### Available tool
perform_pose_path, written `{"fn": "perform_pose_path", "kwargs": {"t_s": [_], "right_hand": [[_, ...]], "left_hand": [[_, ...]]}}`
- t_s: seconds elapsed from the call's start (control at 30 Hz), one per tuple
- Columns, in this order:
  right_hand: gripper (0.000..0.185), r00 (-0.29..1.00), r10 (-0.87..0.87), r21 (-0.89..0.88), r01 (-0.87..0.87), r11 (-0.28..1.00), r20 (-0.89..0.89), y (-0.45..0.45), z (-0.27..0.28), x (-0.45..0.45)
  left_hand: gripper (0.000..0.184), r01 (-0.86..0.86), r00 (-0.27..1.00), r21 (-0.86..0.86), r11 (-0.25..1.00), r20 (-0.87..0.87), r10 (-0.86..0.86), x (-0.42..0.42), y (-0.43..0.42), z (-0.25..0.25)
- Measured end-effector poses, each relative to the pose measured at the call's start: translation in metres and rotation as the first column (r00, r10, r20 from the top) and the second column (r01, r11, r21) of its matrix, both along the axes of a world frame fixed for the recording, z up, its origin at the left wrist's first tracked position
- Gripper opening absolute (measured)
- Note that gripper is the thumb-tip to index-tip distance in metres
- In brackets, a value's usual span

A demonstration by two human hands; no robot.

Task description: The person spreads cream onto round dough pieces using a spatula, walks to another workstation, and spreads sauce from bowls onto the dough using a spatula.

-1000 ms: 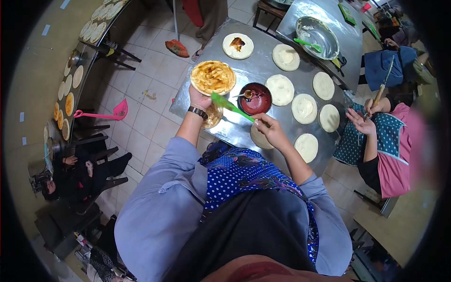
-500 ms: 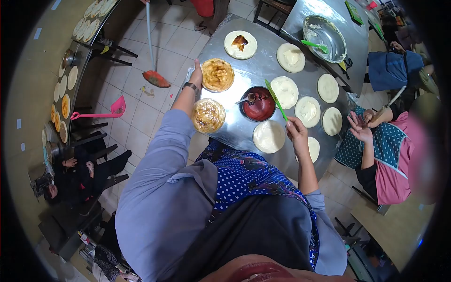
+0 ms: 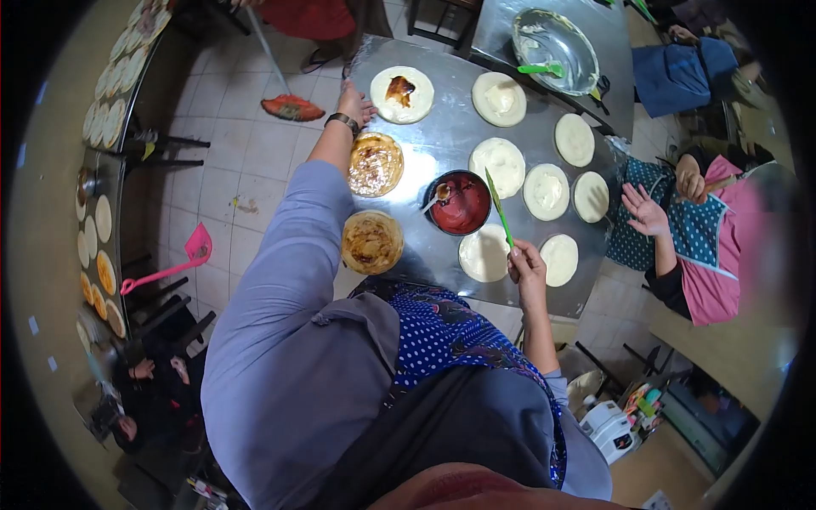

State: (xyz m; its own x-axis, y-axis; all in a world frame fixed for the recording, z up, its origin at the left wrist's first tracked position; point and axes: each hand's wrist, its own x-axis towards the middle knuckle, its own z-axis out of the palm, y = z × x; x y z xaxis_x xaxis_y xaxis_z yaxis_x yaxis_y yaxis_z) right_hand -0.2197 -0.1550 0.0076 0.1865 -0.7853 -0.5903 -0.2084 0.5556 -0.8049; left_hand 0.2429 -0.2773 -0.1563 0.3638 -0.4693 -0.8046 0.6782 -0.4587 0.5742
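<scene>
My left hand (image 3: 355, 104) reaches past the table's left edge, fingers spread and holding nothing, beside a pale dough round with a dark brown patch (image 3: 403, 95). Below it lie two brown-coated rounds, an upper one (image 3: 376, 164) and a lower one (image 3: 372, 241). My right hand (image 3: 527, 262) grips the handle of a green spatula (image 3: 498, 201), its blade pointing up between pale rounds. Left of the spatula is a bowl of dark red sauce (image 3: 460, 204) with a spoon in it. A cream-topped round (image 3: 484, 253) sits just below the bowl.
More pale rounds (image 3: 546, 192) lie on the right of the metal table (image 3: 425, 270). A large metal bowl (image 3: 586, 64) is on the adjoining table. A co-worker's hands (image 3: 648, 212) are at the right. A person with a broom (image 3: 291, 107) stands beyond; a pink dustpan (image 3: 199, 245) is left.
The brown-coated round my left hand held is now on the table, and that hand has let go and moved up toward the patched round. The spatula has swung from pointing left to upright.
</scene>
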Motion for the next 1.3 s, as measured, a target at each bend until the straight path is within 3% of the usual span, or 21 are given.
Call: {"fn": "perform_pose_path", "kwargs": {"t_s": [0.07,0.27,0.33,0.37,0.4,0.47,0.67,0.83,1.0,1.03,1.07,1.13,1.2,1.3], "right_hand": [[0.019,0.998,-0.065,-0.012,0.066,0.998,0.006,0.012,-0.002,-0.002],[0.018,0.984,-0.176,0.053,0.177,0.983,-0.029,0.036,0.002,-0.007],[0.018,0.984,-0.176,0.063,0.178,0.982,-0.035,0.038,0.005,-0.007],[0.019,0.985,-0.174,0.071,0.175,0.982,-0.019,0.039,0.006,-0.007],[0.019,0.985,-0.172,0.079,0.171,0.982,-0.004,0.039,0.006,-0.008],[0.019,0.984,-0.179,0.081,0.18,0.98,-0.023,0.038,0.006,-0.007],[0.017,0.991,-0.128,0.091,0.129,0.987,-0.025,0.038,0.0,-0.018],[0.018,0.993,-0.114,0.098,0.112,0.989,0.01,0.034,0.005,-0.015],[0.018,0.995,0.004,-0.013,-0.003,1.0,0.096,0.011,0.026,0.007],[0.018,0.994,0.015,-0.022,-0.013,1.0,0.108,0.004,0.031,0.011],[0.018,0.996,0.048,-0.084,-0.041,0.996,0.08,-0.004,0.035,0.015],[0.018,0.994,0.089,-0.161,-0.078,0.984,0.06,-0.023,0.04,0.022],[0.019,0.982,0.175,-0.563,-0.187,0.805,-0.075,-0.043,0.044,0.031],[0.018,0.96,0.206,-0.648,-0.279,0.708,-0.188,-0.055,0.055,0.043]], "left_hand": [[0.08,0.002,0.993,0.059,0.998,-0.117,0.004,0.007,-0.007,-0.006],[0.069,0.23,0.967,0.028,0.973,-0.115,-0.226,0.001,-0.025,-0.027],[0.066,-0.022,0.891,-0.187,0.982,-0.45,-0.066,-0.016,-0.028,-0.015],[0.058,-0.103,0.851,-0.255,0.962,-0.523,-0.047,-0.023,-0.028,-0.006],[0.058,-0.098,0.847,-0.249,0.963,-0.53,-0.051,-0.029,-0.029,-0.009],[0.049,-0.177,0.86,-0.415,0.892,-0.506,-0.065,-0.04,-0.032,-0.015],[0.048,-0.276,0.852,-0.395,0.876,-0.523,0.033,-0.059,-0.028,-0.013],[0.048,-0.344,0.847,-0.532,0.773,-0.531,0.011,-0.064,-0.019,0.001],[0.051,-0.356,0.861,-0.681,0.64,-0.505,-0.058,-0.09,0.006,0.069],[0.052,-0.372,0.838,-0.723,0.582,-0.532,-0.124,-0.094,0.013,0.073],[0.052,-0.452,0.732,-0.775,0.442,-0.605,-0.313,-0.099,0.02,0.078],[0.053,-0.477,0.747,-0.762,0.438,-0.614,-0.255,-0.125,0.04,0.109],[0.053,-0.462,0.753,-0.774,0.433,-0.6,-0.269,-0.148,0.061,0.128],[0.053,-0.433,0.734,-0.764,0.478,-0.607,-0.305,-0.18,0.088,0.149]]}}
